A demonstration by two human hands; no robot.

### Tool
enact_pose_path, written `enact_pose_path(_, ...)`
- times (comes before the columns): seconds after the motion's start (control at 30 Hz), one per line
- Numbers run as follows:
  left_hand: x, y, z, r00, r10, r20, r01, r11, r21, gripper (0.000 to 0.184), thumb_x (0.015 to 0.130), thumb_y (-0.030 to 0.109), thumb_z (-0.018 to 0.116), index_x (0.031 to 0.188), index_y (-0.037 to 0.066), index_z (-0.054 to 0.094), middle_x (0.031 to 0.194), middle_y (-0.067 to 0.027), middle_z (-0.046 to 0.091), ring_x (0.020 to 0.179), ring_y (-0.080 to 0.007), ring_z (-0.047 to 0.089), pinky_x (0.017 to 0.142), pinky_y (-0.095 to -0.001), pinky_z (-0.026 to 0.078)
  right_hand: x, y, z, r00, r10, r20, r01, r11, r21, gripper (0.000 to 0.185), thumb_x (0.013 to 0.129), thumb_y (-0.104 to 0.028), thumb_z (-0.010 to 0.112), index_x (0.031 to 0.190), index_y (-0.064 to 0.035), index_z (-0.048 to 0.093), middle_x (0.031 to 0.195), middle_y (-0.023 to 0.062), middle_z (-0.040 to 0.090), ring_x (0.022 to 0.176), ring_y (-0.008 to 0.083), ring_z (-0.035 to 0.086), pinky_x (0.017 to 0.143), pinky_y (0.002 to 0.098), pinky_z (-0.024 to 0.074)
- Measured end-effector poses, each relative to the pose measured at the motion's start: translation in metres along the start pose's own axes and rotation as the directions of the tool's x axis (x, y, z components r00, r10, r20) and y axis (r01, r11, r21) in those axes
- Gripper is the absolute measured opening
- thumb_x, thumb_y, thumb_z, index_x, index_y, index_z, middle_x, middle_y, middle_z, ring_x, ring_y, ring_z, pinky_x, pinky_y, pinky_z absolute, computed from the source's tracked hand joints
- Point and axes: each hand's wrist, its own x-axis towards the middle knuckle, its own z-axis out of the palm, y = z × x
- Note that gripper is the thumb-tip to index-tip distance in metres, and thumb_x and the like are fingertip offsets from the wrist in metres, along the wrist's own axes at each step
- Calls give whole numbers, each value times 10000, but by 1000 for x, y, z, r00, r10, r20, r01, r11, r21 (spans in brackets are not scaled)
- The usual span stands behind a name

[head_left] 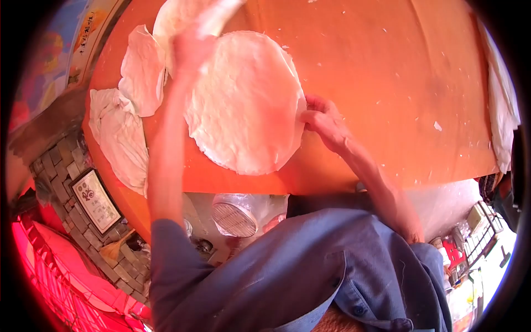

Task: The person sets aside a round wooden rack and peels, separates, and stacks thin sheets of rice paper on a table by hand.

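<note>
A large, round, pale flatbread (243, 105) with a bumpy surface and ragged rim lies on the orange table, apparently several thin layers deep. At its right edge, my right hand (326, 123) is closed, thumb and fingers pinching the rim. My left hand (193, 51) is smeared by motion over the upper left edge, so its fingers cannot be made out. Beside it, a blurred pale sheet (220, 16) slants upward; whether the hand holds it is unclear. Left of my forearm lie a folded pale sheet (142, 72) and a crumpled, cloth-like one (119, 135).
White flakes are scattered over the orange table (387, 72). White cloth (498, 99) hangs at its right edge. Below the front edge is a round slatted item in clear plastic (235, 216). A framed sign (95, 200) stands at lower left, near red fabric (66, 265).
</note>
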Motion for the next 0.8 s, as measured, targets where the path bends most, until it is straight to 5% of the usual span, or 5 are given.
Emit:
enact_pose_path(0.23, -17, 77, -209, 980, 163, -116, -134, 966, 221, 341, 812, 160, 608, 1105, -11, 645, 924, -76, 698, 780, -101, 626, 706, -272, 495, 10, -10, 21, 985, -59, -161, 30, 983, -182, 288, 775, -78, 635, 1030, 56, 652, 893, 74, 669, 798, 143, 600, 732, 318, 485)
enact_pose_path(0.33, -82, 85, -195, 992, 74, 103, -78, 996, 33, 268, 835, 46, 624, 1095, -10, 650, 960, -63, 685, 836, -113, 624, 733, -277, 504, -3, -33, 23, 983, -174, -65, 181, 975, 127, 283, 773, -63, 633, 1025, 64, 652, 924, 97, 679, 813, 164, 625, 748, 313, 501)
enact_pose_path(0.53, -187, 132, -56, 825, 58, 562, 157, 932, -327, 357, 791, 67, 639, 1125, -55, 605, 877, -78, 621, 812, -122, 579, 726, -277, 483, -19, -47, 10, 960, -273, -67, 271, 962, -40, 253, 756, -29, 607, 986, 63, 660, 899, 87, 681, 808, 138, 620, 738, 297, 498)
enact_pose_path(0.7, -213, 112, -22, 952, 271, 146, -220, 930, -295, 430, 757, 51, 653, 1176, -26, 588, 863, -74, 587, 785, -126, 545, 697, -281, 461, -25, -29, 26, 886, -430, -174, 421, 903, -85, 193, 760, -44, 609, 920, 52, 657, 762, 58, 657, 703, 90, 575, 611, 275, 479)
enact_pose_path(0.8, -215, 117, -42, 952, -92, 293, 190, 926, -326, 356, 767, 14, 650, 1121, -5, 623, 828, -35, 596, 719, -109, 546, 644, -271, 466, -29, -22, 11, 789, -612, -48, 584, 773, -246, 203, 713, -91, 591, 868, 27, 649, 632, 74, 591, 603, 113, 548, 513, 330, 446)
